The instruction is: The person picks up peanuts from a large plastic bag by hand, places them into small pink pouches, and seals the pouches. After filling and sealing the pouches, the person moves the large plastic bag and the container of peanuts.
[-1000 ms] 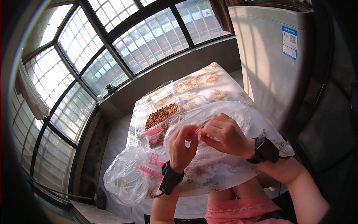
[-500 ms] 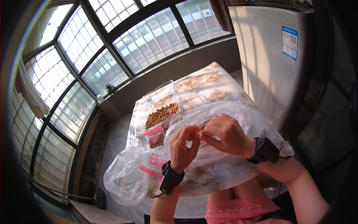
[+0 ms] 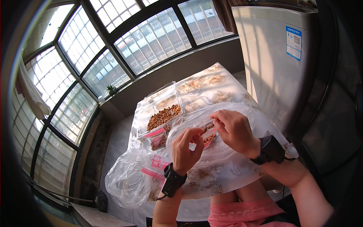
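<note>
A small clear zip bag point(image 3: 209, 140) with a pink edge and several brown nuts inside shows between my two hands, over a crumpled clear plastic bag point(image 3: 238, 109). My left hand point(image 3: 186, 148) is closed in a pinch at the left edge of the zip bag. Above and to the right of its mouth, my right hand point(image 3: 235, 130) has its fingers curled, with thumb and forefinger close together. What those fingertips hold, if anything, I cannot tell. Beyond the left hand stands a filled zip bag point(image 3: 158, 140) with a pink top.
A clear plastic box point(image 3: 180, 99) with its lid up holds many brown nuts point(image 3: 163, 118). Pink-printed zip bags point(image 3: 153, 172) lie in another crumpled plastic bag point(image 3: 123, 179) at the near left. The flowered tablecloth point(image 3: 204, 176) hangs over the near edge. A white appliance point(image 3: 264, 49) stands beyond, right.
My right hand has moved up and to the right, away from my left fingertips, and the nuts in the small zip bag now show. The left hand stays in place.
</note>
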{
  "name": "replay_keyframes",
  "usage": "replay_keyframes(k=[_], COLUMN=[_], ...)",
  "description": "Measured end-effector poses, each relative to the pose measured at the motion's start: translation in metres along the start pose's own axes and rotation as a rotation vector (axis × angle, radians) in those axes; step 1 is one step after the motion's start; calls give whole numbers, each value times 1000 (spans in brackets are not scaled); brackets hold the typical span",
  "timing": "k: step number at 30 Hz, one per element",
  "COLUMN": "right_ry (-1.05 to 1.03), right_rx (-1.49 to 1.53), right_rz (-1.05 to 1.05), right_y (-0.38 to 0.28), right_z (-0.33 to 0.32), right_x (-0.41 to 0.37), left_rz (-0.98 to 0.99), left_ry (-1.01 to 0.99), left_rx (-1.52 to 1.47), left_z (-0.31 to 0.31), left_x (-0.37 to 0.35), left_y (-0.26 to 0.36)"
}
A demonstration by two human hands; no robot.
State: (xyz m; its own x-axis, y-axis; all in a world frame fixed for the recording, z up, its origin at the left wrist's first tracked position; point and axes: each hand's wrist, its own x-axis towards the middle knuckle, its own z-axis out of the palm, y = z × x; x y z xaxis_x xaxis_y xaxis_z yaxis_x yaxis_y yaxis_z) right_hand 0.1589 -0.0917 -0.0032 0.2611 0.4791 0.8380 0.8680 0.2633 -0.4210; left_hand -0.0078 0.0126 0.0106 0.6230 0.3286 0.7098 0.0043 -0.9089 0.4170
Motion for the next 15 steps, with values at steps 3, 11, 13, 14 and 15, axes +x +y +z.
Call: replay_keyframes(k=[3, 11, 13, 14, 15], right_ry=[-16, -271, -352, -433, -434], right_rx=[-19, -82, -109, -135, -134], right_rz=[52, 141, 174, 207, 207], right_y=[5, 13, 14, 15, 15], right_z=[3, -4, -6, -7, -8], right_x=[-1, -7, -11, -12, -13], left_rz=[-2, 0, 2, 1, -1], left_ry=[2, 5, 0, 0, 0], left_rx=[-8, -6, -3, -2, 0], left_z=[0, -1, -1, -1, -1], left_x=[0, 0, 0, 0, 0], left_y=[0, -1, -1, -1, -1])
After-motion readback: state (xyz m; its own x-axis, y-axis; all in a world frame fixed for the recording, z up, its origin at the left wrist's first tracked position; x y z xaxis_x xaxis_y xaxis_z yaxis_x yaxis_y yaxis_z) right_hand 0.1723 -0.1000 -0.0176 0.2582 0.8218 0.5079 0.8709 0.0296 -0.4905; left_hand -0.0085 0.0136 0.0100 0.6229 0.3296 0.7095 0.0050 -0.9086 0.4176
